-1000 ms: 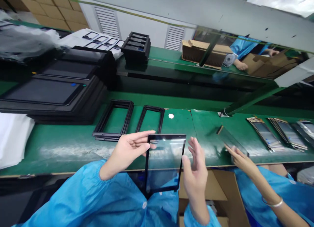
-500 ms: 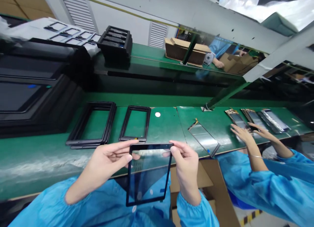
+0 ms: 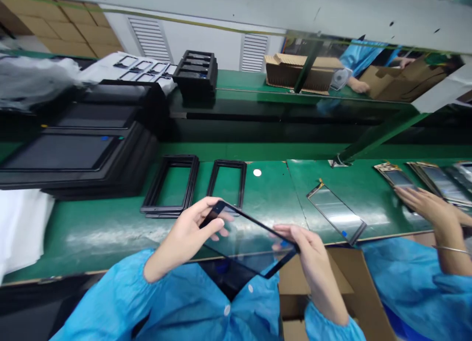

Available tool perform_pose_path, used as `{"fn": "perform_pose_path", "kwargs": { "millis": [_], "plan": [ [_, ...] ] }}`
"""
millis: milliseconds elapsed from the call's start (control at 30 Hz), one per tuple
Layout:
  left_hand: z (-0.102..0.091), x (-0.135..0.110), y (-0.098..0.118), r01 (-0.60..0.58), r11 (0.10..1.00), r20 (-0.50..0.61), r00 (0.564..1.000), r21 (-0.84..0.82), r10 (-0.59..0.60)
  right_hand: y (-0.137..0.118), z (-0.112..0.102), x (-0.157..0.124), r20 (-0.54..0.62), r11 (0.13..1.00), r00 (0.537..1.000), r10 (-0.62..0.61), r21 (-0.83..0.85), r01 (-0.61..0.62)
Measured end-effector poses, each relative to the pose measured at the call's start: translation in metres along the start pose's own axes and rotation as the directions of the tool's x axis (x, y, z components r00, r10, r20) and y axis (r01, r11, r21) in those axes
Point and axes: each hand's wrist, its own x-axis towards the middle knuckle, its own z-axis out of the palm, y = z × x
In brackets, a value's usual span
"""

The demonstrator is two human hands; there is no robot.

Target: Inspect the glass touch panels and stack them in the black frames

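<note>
A clear touch panel (image 3: 245, 236) with a black border is held between my hands, tilted above the bench's front edge. My left hand (image 3: 201, 225) pinches its upper left end, thumb on the near face. At the right end, my right hand (image 3: 304, 245) grips the border with thumb and fingers. Beyond my hands lie a small stack of black frames (image 3: 212, 186) and a taller stack of black frames (image 3: 147, 208). Another clear panel (image 3: 334, 208), with a gold connector and a blue tab, lies on the bench to the right.
Black trays (image 3: 136, 173) holding dark screens are piled at left, beside white sheets (image 3: 25, 228). A co-worker's hand (image 3: 431, 208) touches panels at right. A green post (image 3: 368, 137) rises behind the bench (image 3: 273, 198). An open cardboard box (image 3: 363, 292) sits below the edge.
The touch panel has turned from upright to a slanting sideways position, with my right hand now lower on its right end. The view has swung left, showing more of the trays.
</note>
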Motion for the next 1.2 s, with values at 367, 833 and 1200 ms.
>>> {"fn": "perform_pose_path", "kwargs": {
  "millis": [367,833,1200],
  "plan": [
    [0.01,-0.014,-0.007,0.087,0.975,-0.087,0.99,-0.206,-0.107,0.005,0.007,-0.004,-0.26,0.991,0.965,-0.044,0.111,0.075],
    [0.008,0.002,-0.014,-0.378,0.674,-0.041,0.854,0.635,0.519,0.003,0.019,-0.021,-0.263,0.989,0.955,-0.136,0.024,0.147],
    [0.02,0.014,0.009,-0.593,0.557,0.355,0.801,0.581,0.482,-0.002,0.029,-0.023,-0.163,0.986,0.973,-0.165,-0.04,0.161]
  ]
}}
